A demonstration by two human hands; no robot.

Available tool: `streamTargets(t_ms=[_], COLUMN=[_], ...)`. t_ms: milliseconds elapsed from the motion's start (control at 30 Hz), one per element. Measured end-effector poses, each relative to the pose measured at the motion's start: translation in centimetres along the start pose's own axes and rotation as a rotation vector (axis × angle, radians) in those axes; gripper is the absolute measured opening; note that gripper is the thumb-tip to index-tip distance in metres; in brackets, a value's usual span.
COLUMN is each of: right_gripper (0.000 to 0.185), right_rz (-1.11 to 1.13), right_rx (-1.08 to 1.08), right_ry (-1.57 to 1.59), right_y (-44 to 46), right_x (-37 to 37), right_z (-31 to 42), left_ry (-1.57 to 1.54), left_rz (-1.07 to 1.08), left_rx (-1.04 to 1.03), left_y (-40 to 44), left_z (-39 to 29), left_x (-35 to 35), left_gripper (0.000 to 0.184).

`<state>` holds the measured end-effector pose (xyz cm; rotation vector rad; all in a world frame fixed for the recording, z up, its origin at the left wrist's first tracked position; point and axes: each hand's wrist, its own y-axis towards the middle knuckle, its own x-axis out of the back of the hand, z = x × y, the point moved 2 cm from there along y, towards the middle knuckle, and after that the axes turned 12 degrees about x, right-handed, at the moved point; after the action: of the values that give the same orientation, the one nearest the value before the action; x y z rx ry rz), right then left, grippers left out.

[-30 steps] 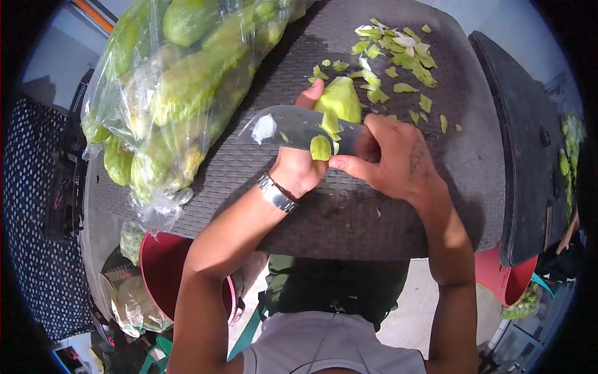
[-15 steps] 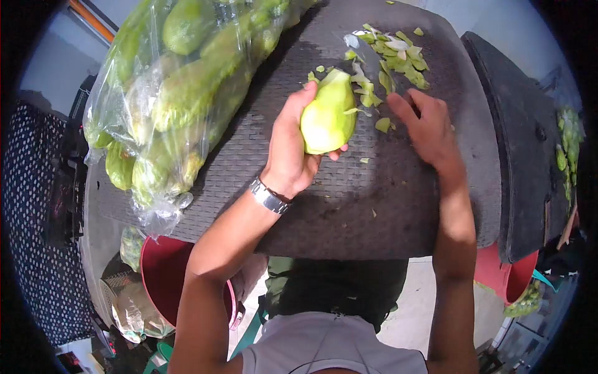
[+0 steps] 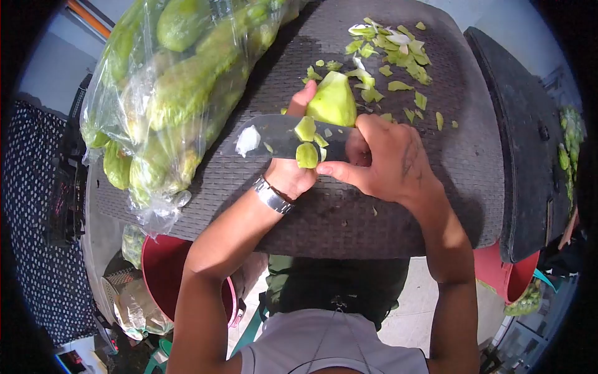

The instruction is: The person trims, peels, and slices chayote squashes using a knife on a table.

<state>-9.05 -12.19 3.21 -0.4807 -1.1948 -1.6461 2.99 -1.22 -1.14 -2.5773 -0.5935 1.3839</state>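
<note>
My left hand (image 3: pixel 291 177) is wrapped round a peeled, pale green chayote (image 3: pixel 333 100), held upright above the table. Its thumb shows at the fruit's left side, while the other fingers are mostly hidden. My right hand (image 3: pixel 395 156) grips a broad-bladed knife (image 3: pixel 280 138), whose blade points left across the front of the chayote and hides its lower part. Stuck on the blade are a white scrap (image 3: pixel 248 141) and several green peel pieces (image 3: pixel 305 129). Past the fruit, a loose heap of peelings (image 3: pixel 405 56) lies on the dark woven-textured tabletop (image 3: pixel 374 230).
A large clear plastic bag (image 3: pixel 187 93) full of green chayotes lies along the table's left side. A dark chair back (image 3: pixel 523 143) stands at the right. Below the table edge are a red tub (image 3: pixel 163 268) on the left and another red container (image 3: pixel 507 274) on the right.
My right hand has moved left from beside the peelings to the chayote, and the knife's broad blade now shows flat before it. More peel pieces are scattered at the right of the heap.
</note>
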Motion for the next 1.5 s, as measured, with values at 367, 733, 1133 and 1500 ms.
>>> streamTargets(t_ms=[367, 733, 1133, 1500], right_gripper=[0.057, 0.062, 0.061, 0.059], right_rz=[0.013, -0.02, 0.029, 0.016], right_rx=[-0.001, -0.242, -0.237, -0.115], right_ry=[0.011, -0.003, 0.205, 0.031], right_y=[-0.1, 0.3, 0.5, 0.1], right_x=[-0.2, 2.3, 1.7, 1.0], right_z=[0.1, -3.5, -0.8, -1.4], left_ry=[0.001, 0.053, -0.05, 0.193], left_rz=[0.028, 0.005, -0.264, -0.084], left_rx=[0.022, -0.084, -0.235, -0.319], left_y=[-0.4, -0.4, -0.4, -0.5], left_z=[-0.1, -0.7, 0.2, 0.7], left_x=[-0.1, 2.3, 0.2, 1.8], left_gripper=[0.06, 0.058, 0.063, 0.06])
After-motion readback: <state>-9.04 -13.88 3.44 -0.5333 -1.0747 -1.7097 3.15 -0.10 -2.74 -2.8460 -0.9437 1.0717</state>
